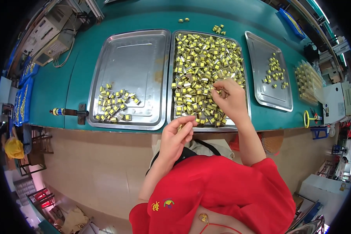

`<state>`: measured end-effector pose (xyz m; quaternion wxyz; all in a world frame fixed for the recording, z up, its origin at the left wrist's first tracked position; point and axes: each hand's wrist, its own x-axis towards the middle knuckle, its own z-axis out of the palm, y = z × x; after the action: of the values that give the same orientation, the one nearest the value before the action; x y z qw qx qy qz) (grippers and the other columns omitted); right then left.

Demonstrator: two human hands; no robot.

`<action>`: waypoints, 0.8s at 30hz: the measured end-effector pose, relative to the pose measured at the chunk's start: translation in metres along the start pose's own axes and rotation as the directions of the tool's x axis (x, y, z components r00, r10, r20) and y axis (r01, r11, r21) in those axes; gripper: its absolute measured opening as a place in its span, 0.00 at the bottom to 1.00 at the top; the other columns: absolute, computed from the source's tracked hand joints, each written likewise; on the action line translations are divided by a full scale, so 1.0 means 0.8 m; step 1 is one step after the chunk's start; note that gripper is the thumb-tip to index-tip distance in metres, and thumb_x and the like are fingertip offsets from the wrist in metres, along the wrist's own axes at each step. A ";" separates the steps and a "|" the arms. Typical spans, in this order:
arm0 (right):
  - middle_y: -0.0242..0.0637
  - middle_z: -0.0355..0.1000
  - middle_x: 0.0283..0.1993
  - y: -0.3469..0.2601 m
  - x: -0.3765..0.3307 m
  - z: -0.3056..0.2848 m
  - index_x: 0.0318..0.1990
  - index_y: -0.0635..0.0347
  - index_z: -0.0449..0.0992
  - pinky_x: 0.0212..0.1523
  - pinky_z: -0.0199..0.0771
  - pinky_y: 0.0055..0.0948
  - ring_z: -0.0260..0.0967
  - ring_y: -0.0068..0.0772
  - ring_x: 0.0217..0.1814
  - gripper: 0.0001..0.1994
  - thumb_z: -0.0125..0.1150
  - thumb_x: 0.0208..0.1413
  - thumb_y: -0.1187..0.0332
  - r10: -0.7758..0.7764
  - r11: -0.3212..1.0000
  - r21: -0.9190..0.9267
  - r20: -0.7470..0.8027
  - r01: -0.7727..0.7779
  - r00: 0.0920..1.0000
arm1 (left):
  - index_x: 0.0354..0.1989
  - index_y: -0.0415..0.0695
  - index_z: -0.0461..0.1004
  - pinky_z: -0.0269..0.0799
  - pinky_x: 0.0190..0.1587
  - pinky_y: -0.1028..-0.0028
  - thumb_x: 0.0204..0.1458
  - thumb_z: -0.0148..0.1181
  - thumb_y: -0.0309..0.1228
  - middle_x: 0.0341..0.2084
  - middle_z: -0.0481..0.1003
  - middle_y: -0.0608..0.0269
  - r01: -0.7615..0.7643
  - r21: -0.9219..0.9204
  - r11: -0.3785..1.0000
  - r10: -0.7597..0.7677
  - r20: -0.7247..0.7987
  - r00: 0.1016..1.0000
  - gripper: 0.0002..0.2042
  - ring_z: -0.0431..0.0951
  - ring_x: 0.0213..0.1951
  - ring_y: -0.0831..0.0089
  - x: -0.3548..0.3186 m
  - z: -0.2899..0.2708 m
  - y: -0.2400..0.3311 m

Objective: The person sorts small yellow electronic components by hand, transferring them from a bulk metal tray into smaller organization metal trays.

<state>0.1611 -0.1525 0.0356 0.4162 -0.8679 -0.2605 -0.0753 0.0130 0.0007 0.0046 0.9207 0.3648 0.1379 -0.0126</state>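
A metal tray (170, 78) in the middle is heaped with small yellow-wrapped transformers (201, 58) with grey metal cores. My right hand (233, 99) is over the right part of this heap, thumb and fingertips pinched together. Whatever is in that pinch is too small to make out against the pile. At the tray's near edge, my left hand (174, 136) has its fingers curled and thumb pressed in. A hint of yellow shows between them, but what it holds is mostly hidden.
To the left, another metal tray (128, 50) bears a loose group of transformers (115, 103) near its front. A third tray (261, 62) at the right has a smaller group. Clear plastic trays (310, 82) stand beyond it. A clamp-like fixture (82, 113) sits on the green table's (144, 19) front edge.
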 end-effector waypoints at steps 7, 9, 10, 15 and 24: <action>0.30 0.74 0.34 -0.041 -0.081 -0.010 0.42 0.67 0.76 0.32 0.64 0.14 0.67 0.13 0.34 0.10 0.64 0.52 0.76 0.251 0.529 0.757 0.291 -0.383 0.923 | 0.50 0.40 0.72 0.61 0.28 0.85 0.52 0.61 0.20 0.38 0.74 0.67 -0.191 0.097 0.977 0.189 0.034 0.981 0.16 0.66 0.29 0.87 0.000 0.030 -0.014; 0.31 0.74 0.35 -0.043 -0.093 -0.012 0.44 0.67 0.75 0.33 0.65 0.14 0.67 0.13 0.35 0.11 0.63 0.52 0.77 0.208 0.450 0.807 0.323 -0.383 0.923 | 0.49 0.40 0.72 0.61 0.27 0.86 0.52 0.61 0.21 0.38 0.74 0.68 -0.141 0.076 0.987 0.139 0.032 0.990 0.15 0.67 0.29 0.87 -0.005 0.027 -0.015; 0.31 0.74 0.36 -0.043 -0.098 -0.013 0.44 0.67 0.75 0.33 0.65 0.14 0.67 0.13 0.36 0.11 0.63 0.53 0.77 0.190 0.405 0.826 0.344 -0.393 0.920 | 0.48 0.39 0.72 0.61 0.27 0.86 0.52 0.61 0.22 0.38 0.74 0.68 -0.117 0.061 0.991 0.116 0.026 0.993 0.14 0.67 0.29 0.88 -0.008 0.025 -0.015; 0.30 0.73 0.36 -0.036 -0.108 -0.018 0.47 0.66 0.75 0.36 0.65 0.15 0.66 0.15 0.36 0.13 0.63 0.52 0.78 0.143 0.411 0.797 0.423 -0.443 0.895 | 0.47 0.39 0.73 0.60 0.27 0.86 0.53 0.61 0.23 0.37 0.74 0.69 -0.136 0.058 0.989 0.133 0.059 0.989 0.12 0.67 0.28 0.88 -0.020 0.020 -0.019; 0.30 0.73 0.36 -0.033 -0.113 -0.010 0.46 0.67 0.75 0.36 0.65 0.16 0.66 0.15 0.36 0.13 0.63 0.52 0.79 0.165 0.372 0.814 0.415 -0.446 0.895 | 0.47 0.40 0.73 0.57 0.24 0.86 0.54 0.61 0.24 0.34 0.72 0.71 -0.142 0.082 0.986 0.140 0.028 0.990 0.12 0.64 0.25 0.89 -0.022 0.020 -0.022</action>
<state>0.0710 -0.1803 0.0274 0.7781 -0.5483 -0.1460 0.2693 -0.0020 -0.0247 0.0083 0.9047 0.4118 0.1009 0.0429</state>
